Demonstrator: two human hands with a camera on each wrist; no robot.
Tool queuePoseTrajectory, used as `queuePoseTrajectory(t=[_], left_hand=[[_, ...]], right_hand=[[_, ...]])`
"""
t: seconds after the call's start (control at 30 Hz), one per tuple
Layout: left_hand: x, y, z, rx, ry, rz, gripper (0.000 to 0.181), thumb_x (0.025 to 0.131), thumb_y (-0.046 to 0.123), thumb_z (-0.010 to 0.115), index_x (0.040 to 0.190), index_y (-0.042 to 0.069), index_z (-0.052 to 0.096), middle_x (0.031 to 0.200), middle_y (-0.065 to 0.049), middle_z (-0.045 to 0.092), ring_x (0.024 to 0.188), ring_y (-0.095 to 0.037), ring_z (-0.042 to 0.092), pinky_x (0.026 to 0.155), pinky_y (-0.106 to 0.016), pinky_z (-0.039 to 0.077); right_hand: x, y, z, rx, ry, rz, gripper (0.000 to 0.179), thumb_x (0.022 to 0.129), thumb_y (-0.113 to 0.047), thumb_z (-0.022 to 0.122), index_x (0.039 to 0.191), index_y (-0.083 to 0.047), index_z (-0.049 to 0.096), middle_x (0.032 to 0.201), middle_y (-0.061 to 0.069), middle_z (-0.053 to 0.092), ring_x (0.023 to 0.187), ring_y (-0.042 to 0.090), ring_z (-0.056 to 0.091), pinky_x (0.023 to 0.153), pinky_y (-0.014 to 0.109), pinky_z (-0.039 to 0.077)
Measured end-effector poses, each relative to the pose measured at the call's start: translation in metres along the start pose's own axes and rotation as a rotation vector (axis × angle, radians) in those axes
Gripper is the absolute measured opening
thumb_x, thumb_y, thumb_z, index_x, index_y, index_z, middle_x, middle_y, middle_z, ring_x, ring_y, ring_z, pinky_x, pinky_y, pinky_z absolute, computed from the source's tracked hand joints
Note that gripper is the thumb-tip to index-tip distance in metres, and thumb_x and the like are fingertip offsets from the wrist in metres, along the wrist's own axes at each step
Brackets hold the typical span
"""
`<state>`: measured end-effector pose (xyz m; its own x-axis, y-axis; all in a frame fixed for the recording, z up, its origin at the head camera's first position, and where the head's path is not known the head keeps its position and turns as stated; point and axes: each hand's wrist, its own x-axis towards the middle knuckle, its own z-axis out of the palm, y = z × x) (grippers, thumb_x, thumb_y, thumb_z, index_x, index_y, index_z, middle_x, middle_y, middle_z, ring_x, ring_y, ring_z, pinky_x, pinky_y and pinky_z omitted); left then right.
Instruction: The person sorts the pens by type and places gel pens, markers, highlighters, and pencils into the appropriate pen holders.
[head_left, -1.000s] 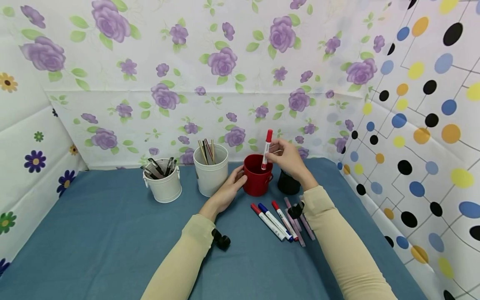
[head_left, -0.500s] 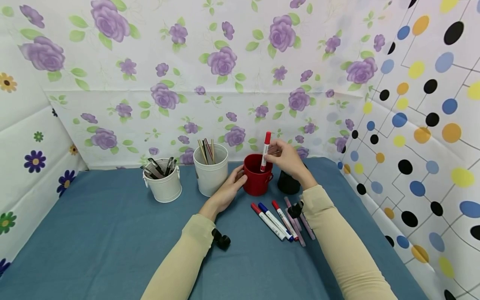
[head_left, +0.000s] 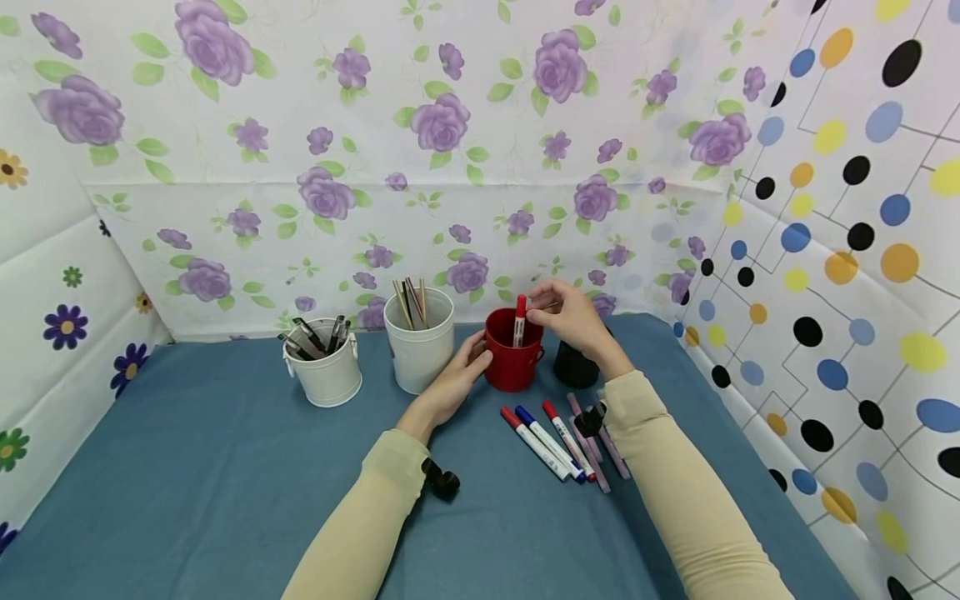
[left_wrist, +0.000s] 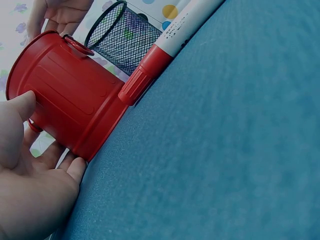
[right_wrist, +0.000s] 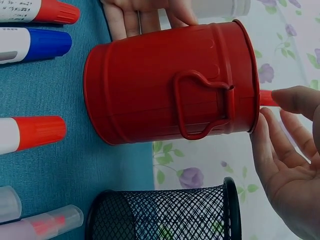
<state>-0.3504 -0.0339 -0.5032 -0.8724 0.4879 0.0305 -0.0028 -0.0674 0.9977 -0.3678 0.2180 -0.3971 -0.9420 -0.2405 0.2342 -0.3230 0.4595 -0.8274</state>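
Note:
A small red metal bucket (head_left: pixel 513 368) stands upright on the blue cloth, with handles at its sides. My left hand (head_left: pixel 448 385) grips it from the left, thumb (left_wrist: pixel 26 102) on its near wall and fingers low at its base. Inside the bucket stands a white marker with a red cap (head_left: pixel 520 315), its lower part hidden. My right hand (head_left: pixel 572 318) is at the bucket's right rim with its fingers loosely bent and spread. In the right wrist view the thumb overlaps the red cap's end, while the fingers lie beside the rim, apart from the cap.
A black mesh cup (right_wrist: pixel 165 215) stands right of the bucket. Capped red and blue markers (head_left: pixel 551 442) and several purple pens (head_left: pixel 615 450) lie in front. To the left are a white bucket with thin sticks (head_left: pixel 420 358) and another with dark pens (head_left: pixel 330 379).
The red-capped marker has slid down into the red bucket, leaving the right hand's pinch. The right fingers have loosened at the rim. The left hand keeps its hold.

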Motion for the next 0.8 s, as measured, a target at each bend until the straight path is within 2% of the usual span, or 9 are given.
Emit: queuePoseTrajectory(t=[0.2,0.4,0.63,0.8], left_hand=[[0.001,-0.001,0.0,-0.007,0.0,0.001,0.062,0.116,0.034,0.047,0.17,0.023,0.02,0.174,-0.007,0.023,0.162,-0.026,0.019,0.134,-0.051,0.018],[0.0,0.001,0.001,-0.003,-0.002,0.01,0.061,0.116,0.034,0.047,0.17,0.023,0.02,0.174,-0.007,0.023,0.162,-0.026,0.019,0.134,-0.051,0.018],[0.0,0.001,0.002,0.0,-0.005,0.01,0.061,0.117,0.033,0.046,0.171,0.023,0.019,0.174,-0.008,0.023,0.162,-0.027,0.019,0.134,-0.051,0.018],[0.0,0.001,0.001,-0.002,0.002,0.006,0.061,0.116,0.033,0.046,0.17,0.023,0.019,0.174,-0.007,0.024,0.162,-0.026,0.019,0.134,-0.05,0.019]], right_hand=[[-0.005,-0.002,-0.003,-0.02,0.012,-0.001,0.026,0.103,-0.018,0.072,0.128,-0.013,0.067,0.119,0.009,0.073,0.105,0.027,0.07,0.092,0.046,0.062],[-0.014,-0.007,-0.009,-0.064,0.014,-0.034,0.027,0.103,-0.017,0.072,0.128,-0.007,0.067,0.118,0.009,0.072,0.102,0.027,0.072,0.089,0.047,0.064],[-0.039,-0.019,-0.014,-0.185,-0.004,-0.076,0.024,0.102,-0.015,0.074,0.124,-0.006,0.068,0.116,0.01,0.073,0.099,0.027,0.074,0.092,0.049,0.064],[-0.059,-0.025,-0.011,-0.242,-0.053,-0.093,0.026,0.102,-0.016,0.075,0.125,-0.005,0.07,0.109,0.006,0.073,0.091,0.022,0.073,0.086,0.046,0.063]])
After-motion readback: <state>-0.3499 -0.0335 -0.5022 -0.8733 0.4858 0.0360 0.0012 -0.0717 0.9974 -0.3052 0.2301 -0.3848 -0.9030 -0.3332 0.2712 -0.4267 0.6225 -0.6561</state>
